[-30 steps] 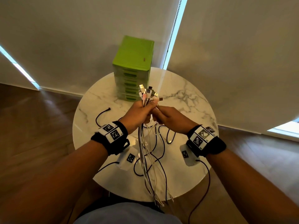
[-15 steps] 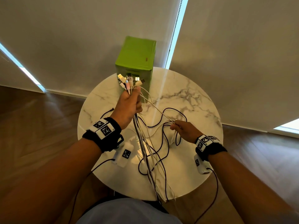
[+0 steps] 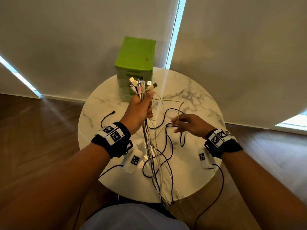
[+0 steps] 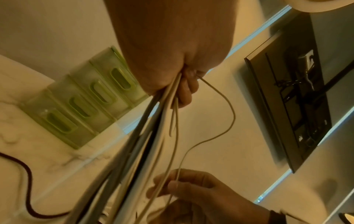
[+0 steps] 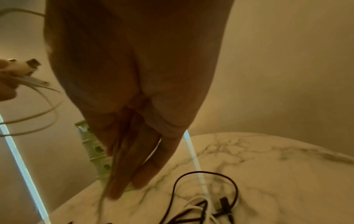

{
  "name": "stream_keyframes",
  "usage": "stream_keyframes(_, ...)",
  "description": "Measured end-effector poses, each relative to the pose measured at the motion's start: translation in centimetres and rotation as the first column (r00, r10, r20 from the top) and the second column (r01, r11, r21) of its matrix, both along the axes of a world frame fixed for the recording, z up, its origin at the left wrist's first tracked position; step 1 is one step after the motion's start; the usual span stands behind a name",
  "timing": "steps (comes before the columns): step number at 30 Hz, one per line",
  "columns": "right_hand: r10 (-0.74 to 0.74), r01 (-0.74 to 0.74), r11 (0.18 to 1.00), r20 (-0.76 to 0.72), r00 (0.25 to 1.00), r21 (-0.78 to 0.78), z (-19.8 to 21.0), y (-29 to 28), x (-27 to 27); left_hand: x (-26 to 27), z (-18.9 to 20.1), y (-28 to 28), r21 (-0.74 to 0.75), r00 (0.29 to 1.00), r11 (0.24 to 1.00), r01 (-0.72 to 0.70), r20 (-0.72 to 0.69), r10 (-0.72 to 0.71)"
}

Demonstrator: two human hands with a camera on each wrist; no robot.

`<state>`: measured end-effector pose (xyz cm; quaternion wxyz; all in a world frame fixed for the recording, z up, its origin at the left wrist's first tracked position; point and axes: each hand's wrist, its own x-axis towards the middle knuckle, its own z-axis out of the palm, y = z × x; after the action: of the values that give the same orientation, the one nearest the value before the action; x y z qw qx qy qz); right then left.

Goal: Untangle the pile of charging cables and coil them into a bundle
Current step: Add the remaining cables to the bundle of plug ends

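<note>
A green drawer box is standing at the table's twelve o'clock edge, directly behind the raised plugs. A dark cord end is lying apart at nine o'clock. Loose black and white loops are sprawling across the marble between the wrists. The left hand is clenching the cable bundle just below its plugs, the strands hanging toward six o'clock past the table edge. At its three o'clock, the right hand is pinching one beige cable that is arcing back to the fist.
</note>
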<state>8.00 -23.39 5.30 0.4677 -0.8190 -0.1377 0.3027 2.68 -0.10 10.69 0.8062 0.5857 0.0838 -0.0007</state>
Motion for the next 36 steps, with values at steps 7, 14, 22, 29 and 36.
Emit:
stream_keyframes(7,0.054,-0.048,0.959,0.012,0.998,-0.279,-2.5,-8.5,-5.6,0.1,1.1,-6.3,-0.257,0.949,0.919,0.3,-0.02,-0.315)
stream_keyframes(14,-0.128,0.282,0.879,0.379,0.917,-0.385,-3.1,-13.4,-12.0,-1.3,-0.6,-15.5,-0.051,0.881,0.88,0.471,-0.019,-0.473)
stream_keyframes(22,-0.289,0.375,0.884,0.305,0.908,-0.278,-0.8,-15.9,-16.5,-3.1,-3.1,-22.4,0.129,0.792,0.789,0.601,0.033,-0.609)
stream_keyframes(29,-0.487,0.534,0.845,0.358,0.797,-0.037,-0.7,-17.7,-18.4,-2.9,-3.3,-25.4,0.188,0.745,0.74,0.646,0.052,-0.665)
stream_keyframes(36,-0.634,0.601,0.773,0.225,0.74,0.2,0.0,-18.0,-18.1,-2.8,-2.3,-26.2,0.094,0.742,0.741,0.665,0.024,-0.669)
